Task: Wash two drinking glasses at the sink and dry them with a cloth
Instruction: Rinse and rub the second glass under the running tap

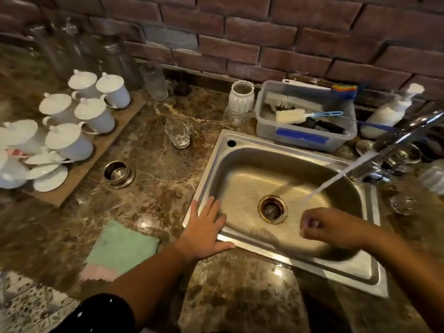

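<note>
My left hand lies flat and open on the near left corner of the stainless steel sink, fingers spread over the rim and palm down, holding nothing. My right hand hangs over the basin near the round brass-ringed drain, fingers curled loosely inward. Something pale and glassy shows inside the curl, but it is too blurred for me to tell whether I am gripping anything. A thin stream of water slants down from the chrome tap at the right and lands in the basin just beyond my right hand.

One clear drinking glass stands upright on the brown marbled countertop, left of the sink and well apart from both hands. A second clear glass sits on the counter right of the sink, blurred. The folded green cloth with a pink edge lies flat on the counter just beside my left wrist.

Behind the sink, a translucent plastic tub holds a white bristle brush and a sponge brush with a blue handle. A white ribbed ceramic jar stands left of the tub, and a white pump bottle stands right of it. White lidded cups crowd a wooden board at the far left, with a small steel bowl near it.
</note>
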### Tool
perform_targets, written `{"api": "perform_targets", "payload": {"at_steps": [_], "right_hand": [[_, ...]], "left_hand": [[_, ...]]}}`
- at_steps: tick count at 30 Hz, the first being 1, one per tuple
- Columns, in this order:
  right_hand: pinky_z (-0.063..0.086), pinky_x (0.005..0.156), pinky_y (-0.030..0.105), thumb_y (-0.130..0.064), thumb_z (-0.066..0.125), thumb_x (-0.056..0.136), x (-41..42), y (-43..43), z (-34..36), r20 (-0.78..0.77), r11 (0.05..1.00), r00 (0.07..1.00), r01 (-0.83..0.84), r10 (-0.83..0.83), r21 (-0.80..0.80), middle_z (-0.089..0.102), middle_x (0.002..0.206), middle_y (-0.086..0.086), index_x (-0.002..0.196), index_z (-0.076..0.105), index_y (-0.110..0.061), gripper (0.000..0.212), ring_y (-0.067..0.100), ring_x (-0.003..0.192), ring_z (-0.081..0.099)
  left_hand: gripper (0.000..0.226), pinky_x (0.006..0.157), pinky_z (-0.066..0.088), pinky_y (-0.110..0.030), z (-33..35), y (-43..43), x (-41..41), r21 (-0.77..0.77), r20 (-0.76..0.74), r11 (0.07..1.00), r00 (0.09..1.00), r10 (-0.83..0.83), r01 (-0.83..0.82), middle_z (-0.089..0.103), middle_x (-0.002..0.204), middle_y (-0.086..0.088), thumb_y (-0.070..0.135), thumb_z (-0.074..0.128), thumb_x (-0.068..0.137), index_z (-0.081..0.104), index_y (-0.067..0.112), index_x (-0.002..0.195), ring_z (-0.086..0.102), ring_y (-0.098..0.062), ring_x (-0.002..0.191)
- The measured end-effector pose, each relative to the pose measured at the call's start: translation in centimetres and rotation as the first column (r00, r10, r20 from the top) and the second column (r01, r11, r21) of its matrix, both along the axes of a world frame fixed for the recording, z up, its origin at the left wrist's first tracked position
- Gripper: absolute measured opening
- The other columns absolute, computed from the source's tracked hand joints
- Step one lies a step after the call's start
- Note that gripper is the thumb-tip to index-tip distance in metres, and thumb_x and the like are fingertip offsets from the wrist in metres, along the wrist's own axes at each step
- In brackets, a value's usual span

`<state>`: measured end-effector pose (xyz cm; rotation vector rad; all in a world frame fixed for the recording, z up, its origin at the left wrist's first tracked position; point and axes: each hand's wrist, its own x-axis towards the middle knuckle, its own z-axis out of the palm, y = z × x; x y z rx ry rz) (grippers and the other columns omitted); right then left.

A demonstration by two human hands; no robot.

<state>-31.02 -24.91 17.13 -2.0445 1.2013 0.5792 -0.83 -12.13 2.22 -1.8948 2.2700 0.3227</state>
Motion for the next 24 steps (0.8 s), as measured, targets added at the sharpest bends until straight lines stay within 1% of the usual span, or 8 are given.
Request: {"api": "perform_targets", "payload": {"at_steps": [3, 6, 8, 13, 17, 18, 21, 24], "right_hand": [[0.053, 0.085, 0.029, -0.037, 0.066, 0.092, 7.8, 0.0, 0.4, 0.162, 0.999, 0.986, -0.037, 0.039, -0.019, 0.064, 0.111, -0.006, 0.115, 0.060, -0.028, 0.026, 0.013, 0.099, 0.062], [0.049, 0.097, 0.030, -0.041, 0.070, 0.089, 16.0, -1.2, 0.0, 0.242, 0.983, 0.963, -0.077, 0.117, -0.166, 0.055, 0.138, -0.002, 0.141, 0.047, -0.026, 0.059, 0.012, 0.119, 0.056], [0.045, 0.106, 0.035, -0.044, 0.071, 0.088, 21.0, -2.4, -0.5, 0.255, 0.952, 0.944, -0.138, 0.210, -0.275, 0.047, 0.147, 0.006, 0.148, 0.039, -0.020, 0.073, 0.020, 0.131, 0.050], [0.040, 0.112, 0.043, -0.046, 0.073, 0.085, 31.3, -6.4, -1.9, 0.192, 0.894, 0.924, -0.242, 0.331, -0.376, 0.029, 0.155, 0.014, 0.157, 0.019, -0.018, 0.094, 0.033, 0.141, 0.037], [0.037, 0.115, 0.047, -0.043, 0.077, 0.083, 36.9, -9.8, -3.3, 0.110, 0.871, 0.926, -0.292, 0.360, -0.395, 0.022, 0.158, 0.018, 0.157, 0.015, -0.020, 0.100, 0.039, 0.145, 0.028], [0.036, 0.115, 0.047, -0.041, 0.078, 0.082, 38.0, -10.7, -3.7, 0.086, 0.863, 0.926, -0.306, 0.368, -0.401, 0.020, 0.159, 0.018, 0.157, 0.014, -0.021, 0.101, 0.040, 0.146, 0.026], [0.034, 0.114, 0.046, -0.040, 0.078, 0.082, 40.7, -13.0, -4.9, -0.006, 0.851, 0.927, -0.347, 0.375, -0.394, 0.013, 0.161, 0.020, 0.158, 0.009, -0.023, 0.104, 0.044, 0.146, 0.023], [0.042, 0.108, 0.046, -0.041, 0.074, 0.084, 42.1, -14.3, -5.9, -0.051, 0.837, 0.923, -0.368, 0.381, -0.406, 0.023, 0.154, 0.021, 0.156, 0.015, -0.023, 0.095, 0.046, 0.137, 0.036]], "left_hand": [[0.102, 0.112, 0.002, -0.076, -0.1, 0.6, 4.4, -0.003, -0.048, 0.998, 0.997, 0.057, -0.057, 0.011, 0.169, -0.015, 0.093, 0.028, 0.080, 0.035, 0.026, 0.156, 0.003, -0.036, 0.155], [0.104, 0.112, 0.000, -0.076, -0.5, 1.1, 8.0, 0.005, -0.100, 0.992, 0.987, 0.126, -0.126, -0.003, 0.170, -0.011, 0.095, 0.030, 0.077, 0.011, 0.037, 0.160, -0.006, -0.040, 0.154], [0.104, 0.114, 0.002, -0.077, -1.1, 1.3, 9.0, -0.002, -0.128, 0.990, 0.982, 0.142, -0.143, -0.006, 0.170, -0.009, 0.095, 0.031, 0.077, 0.001, 0.040, 0.160, -0.008, -0.041, 0.154], [0.109, 0.111, 0.010, -0.074, -2.8, 1.1, 9.2, -0.035, -0.221, 0.988, 0.965, 0.142, -0.153, 0.009, 0.169, -0.013, 0.098, 0.031, 0.074, 0.014, 0.034, 0.161, 0.011, -0.042, 0.154], [0.113, 0.110, 0.023, -0.074, -3.6, 0.6, 8.9, -0.052, -0.265, 0.981, 0.950, 0.166, -0.186, 0.024, 0.165, -0.018, 0.099, 0.035, 0.068, 0.025, 0.032, 0.159, 0.026, -0.044, 0.150], [0.116, 0.109, 0.023, -0.075, -3.8, 0.5, 8.9, -0.051, -0.265, 0.983, 0.952, 0.155, -0.174, 0.023, 0.164, -0.019, 0.100, 0.036, 0.066, 0.024, 0.032, 0.159, 0.026, -0.045, 0.149], [0.115, 0.112, 0.009, -0.075, -4.6, 0.7, 9.4, -0.090, -0.321, 0.985, 0.941, 0.109, -0.145, 0.013, 0.168, -0.018, 0.098, 0.034, 0.069, 0.023, 0.028, 0.160, 0.013, -0.044, 0.152], [0.113, 0.111, 0.007, -0.075, -4.5, 0.9, 9.4, -0.103, -0.356, 0.982, 0.928, 0.112, -0.158, 0.014, 0.168, -0.017, 0.098, 0.030, 0.071, 0.021, 0.029, 0.160, 0.012, -0.044, 0.153]]}}
